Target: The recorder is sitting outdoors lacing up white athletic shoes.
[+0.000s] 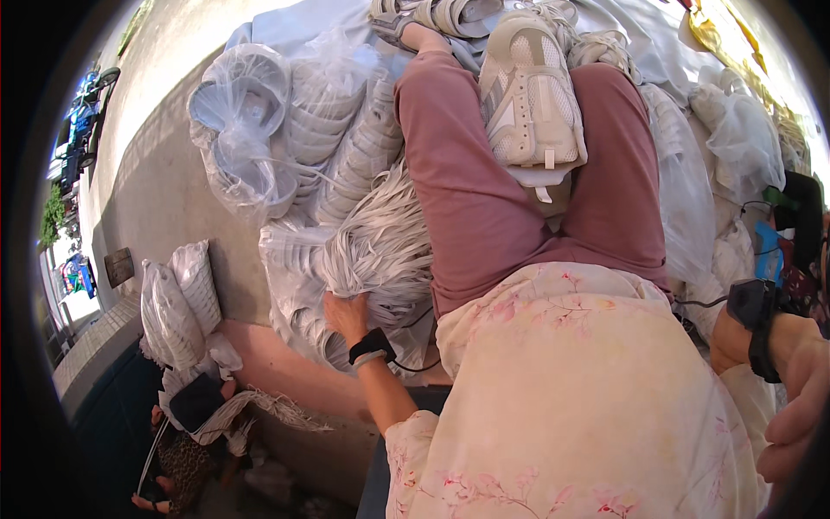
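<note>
A beige mesh sneaker [529, 112] rests between my knees, its toe pointing away from me and its eyelets without laces. To the left of my thigh lies a thick bundle of pale flat shoelaces [385, 242]. My left hand [347, 317] is at the near end of this bundle, fingers curled into the laces and their tips hidden. My right hand [797, 402] is raised at the right edge, bent back toward me with its fingers curled together. Whatever those fingers hold, if anything, cannot be made out. Both wrists wear black bands.
Clear bags of stacked pale shoe parts [324, 121] lie at the left. More beige shoes [450, 16] sit beyond my knees. Plastic bags [743, 130] line the right. At lower left, another person in patterned clothing [183, 463] sits near wrapped bundles [177, 294].
</note>
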Tool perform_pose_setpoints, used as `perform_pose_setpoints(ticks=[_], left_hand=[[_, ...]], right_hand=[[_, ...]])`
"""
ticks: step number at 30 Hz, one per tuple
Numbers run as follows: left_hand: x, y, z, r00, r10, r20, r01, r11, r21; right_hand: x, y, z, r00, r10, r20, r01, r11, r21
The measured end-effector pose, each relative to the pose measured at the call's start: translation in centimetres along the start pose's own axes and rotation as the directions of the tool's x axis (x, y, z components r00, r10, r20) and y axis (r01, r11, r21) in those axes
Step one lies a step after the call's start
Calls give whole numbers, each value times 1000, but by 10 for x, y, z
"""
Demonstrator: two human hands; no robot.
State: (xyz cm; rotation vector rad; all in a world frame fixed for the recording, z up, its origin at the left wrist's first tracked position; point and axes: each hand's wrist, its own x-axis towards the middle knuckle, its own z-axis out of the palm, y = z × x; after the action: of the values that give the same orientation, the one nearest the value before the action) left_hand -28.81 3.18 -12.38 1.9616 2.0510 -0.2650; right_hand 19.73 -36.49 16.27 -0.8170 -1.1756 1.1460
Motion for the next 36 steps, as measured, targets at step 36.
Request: perform_pose_setpoints(ticks=[36], left_hand=[[-107,180,-148,726,667,166,-424,624,-656]], right_hand=[[219,216,98,993,-20,-118,-71,697,-714]])
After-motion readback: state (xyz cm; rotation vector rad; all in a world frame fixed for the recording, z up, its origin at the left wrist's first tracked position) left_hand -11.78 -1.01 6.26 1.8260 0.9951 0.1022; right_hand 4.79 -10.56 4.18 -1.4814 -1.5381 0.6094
